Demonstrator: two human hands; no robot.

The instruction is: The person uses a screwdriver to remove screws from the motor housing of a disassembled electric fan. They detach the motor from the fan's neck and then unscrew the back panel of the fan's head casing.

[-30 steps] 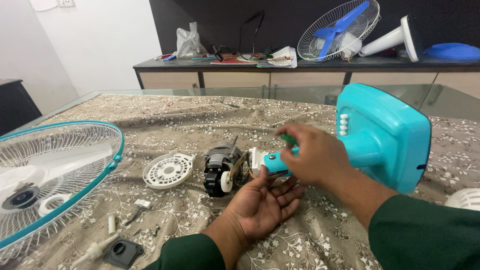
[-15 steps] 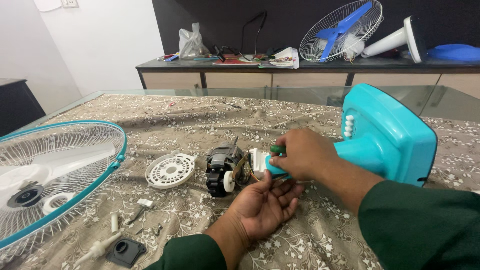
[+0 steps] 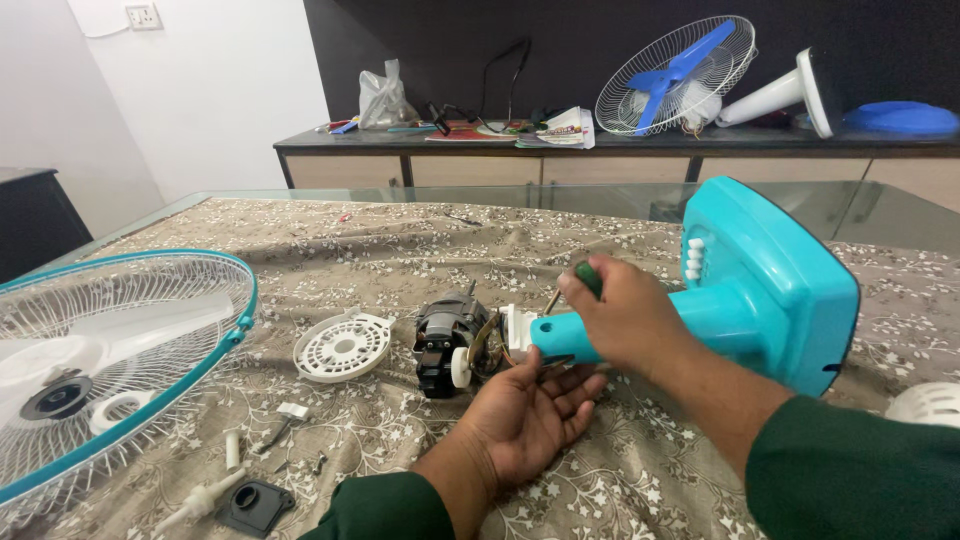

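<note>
A turquoise fan stand [image 3: 770, 285] lies on its side on the table, its neck pointing left toward a dark fan motor [image 3: 445, 342]. My right hand [image 3: 625, 315] rests on the neck and grips a green-handled screwdriver [image 3: 585, 280], its tip angled down at the joint between neck and motor. My left hand [image 3: 530, 410] lies palm up under the neck, fingers spread, holding nothing I can see.
A white round vented cover [image 3: 342, 347] lies left of the motor. A fan guard with a turquoise rim [image 3: 100, 350] fills the left side. Small screws and plastic parts [image 3: 240, 470] lie near the front edge. A sideboard behind carries another fan [image 3: 675, 75] and clutter.
My right hand has lifted slightly, so the green screwdriver handle shows above my fingers. The view has shifted a little; the left hand stays open under the neck.
</note>
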